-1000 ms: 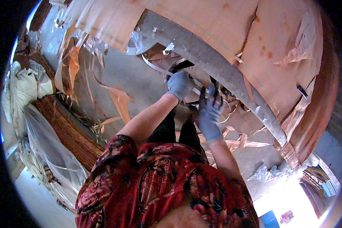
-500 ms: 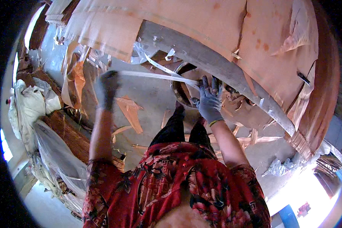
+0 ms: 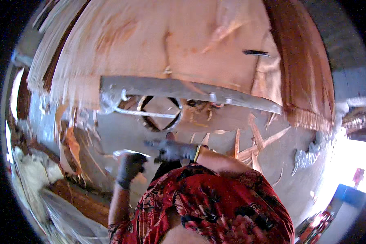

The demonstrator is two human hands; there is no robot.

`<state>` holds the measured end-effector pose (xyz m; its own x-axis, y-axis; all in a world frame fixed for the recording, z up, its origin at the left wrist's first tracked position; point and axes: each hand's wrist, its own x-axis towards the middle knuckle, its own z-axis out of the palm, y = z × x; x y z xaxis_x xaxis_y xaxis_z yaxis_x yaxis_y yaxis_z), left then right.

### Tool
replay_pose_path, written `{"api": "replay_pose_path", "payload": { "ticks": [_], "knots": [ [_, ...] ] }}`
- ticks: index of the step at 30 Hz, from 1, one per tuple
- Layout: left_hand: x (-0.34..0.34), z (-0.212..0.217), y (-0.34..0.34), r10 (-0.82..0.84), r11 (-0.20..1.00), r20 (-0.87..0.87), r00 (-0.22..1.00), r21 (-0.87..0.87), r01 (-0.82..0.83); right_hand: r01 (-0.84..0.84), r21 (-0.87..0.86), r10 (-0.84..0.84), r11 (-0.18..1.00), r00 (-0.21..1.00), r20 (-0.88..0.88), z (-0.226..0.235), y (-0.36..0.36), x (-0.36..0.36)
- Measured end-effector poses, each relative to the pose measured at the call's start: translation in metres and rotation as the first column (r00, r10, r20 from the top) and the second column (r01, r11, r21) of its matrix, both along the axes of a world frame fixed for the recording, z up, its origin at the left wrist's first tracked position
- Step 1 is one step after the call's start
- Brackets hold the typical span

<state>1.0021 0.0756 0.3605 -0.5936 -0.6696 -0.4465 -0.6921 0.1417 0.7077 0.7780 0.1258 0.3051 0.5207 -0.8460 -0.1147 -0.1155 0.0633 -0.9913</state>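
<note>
My left hand (image 3: 131,168), in a dark grey glove, is closed in a fist on a white tape strip (image 3: 129,153), which runs out past both sides of it. To its right, in front of my body, is my right hand (image 3: 179,150), also gloved. Its thumb points up and a finger stretches left, apart from each other; the other fingers are blurred, and nothing shows in them. Beyond the hands, a round ring (image 3: 145,124) with a diamond-shaped opening sits below the bench edge. Another length of white tape (image 3: 163,115) crosses it.
Large thin wood sheets (image 3: 215,61) cover the bench ahead, above a grey edge strip (image 3: 150,85). A dark knife-like tool (image 3: 256,53) lies on them. Wood scraps (image 3: 256,144) litter the floor at right. Clear plastic (image 3: 67,211) and pale bags (image 3: 34,168) lie at left.
The tape no longer stretches between my hands. The left hand has come lower and nearer my body with a strip; the right has swung in leftward. The view has turned to the right.
</note>
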Motion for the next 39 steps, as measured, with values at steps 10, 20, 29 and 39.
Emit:
{"api": "replay_pose_path", "payload": {
  "ticks": [10, 20, 29, 39],
  "knots": [
    [-0.180, 0.070, 0.053, 0.158, 0.983, -0.255, 0.954, 0.128, -0.128, 0.396, 0.105, -0.404, 0.912, 0.911, 0.077, 0.038, 0.159, -0.179],
    [-0.264, 0.034, 0.025, -0.178, 0.946, -0.262, 0.948, -0.311, 0.092, 0.615, -0.157, -0.172, 0.772, -0.035, -0.984, 0.082, 0.318, -0.358],
    [-0.437, 0.037, 0.085, -0.647, 0.762, -0.377, 0.662, -0.331, 0.557, 0.727, 0.100, -0.691, 0.680, 0.680, -0.243, 0.098, 0.197, -0.323],
    [-0.483, 0.011, 0.101, -0.309, 0.926, -0.271, 0.912, -0.306, 0.222, 0.409, 0.515, -0.538, 0.754, 0.833, 0.127, 0.040, 0.176, -0.428]
  ]
}}
